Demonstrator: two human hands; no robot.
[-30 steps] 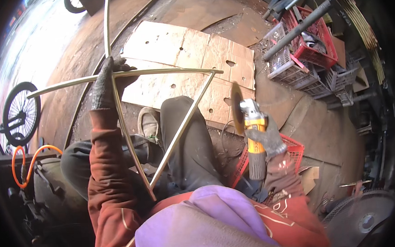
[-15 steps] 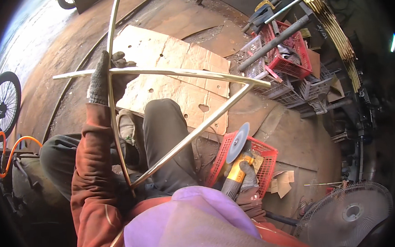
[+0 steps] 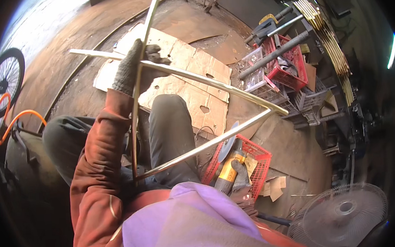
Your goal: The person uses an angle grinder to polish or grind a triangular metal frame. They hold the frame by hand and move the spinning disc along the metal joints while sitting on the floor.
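Note:
My left hand point(image 3: 132, 72), in a grey glove, is closed around a shiny gold-toned metal tube frame point(image 3: 213, 83) where two of its bars cross. Three bars form a triangle above my lap, with ends jutting past the joints. In a grey glove too, my right hand point(image 3: 240, 176) grips the yellow body of an angle grinder point(image 3: 228, 171) at my right side. Its round disc point(image 3: 228, 145) points away from me, with the frame's lower bar crossing the view close by. Whether the disc spins cannot be told.
Beneath the grinder sits a red plastic crate point(image 3: 265, 160). Flattened cardboard point(image 3: 205, 62) lies on the floor ahead. Farther right are stacked crates point(image 3: 289, 68) and a bundle of gold-toned tubes point(image 3: 330, 40). A fan point(image 3: 338, 214) stands at lower right, an orange hose point(image 3: 29, 113) at left.
My left hand and the frame have shifted right, and the frame has turned clockwise. The grinder in my right hand appears slightly lower and further left. The whole view has also shifted a little.

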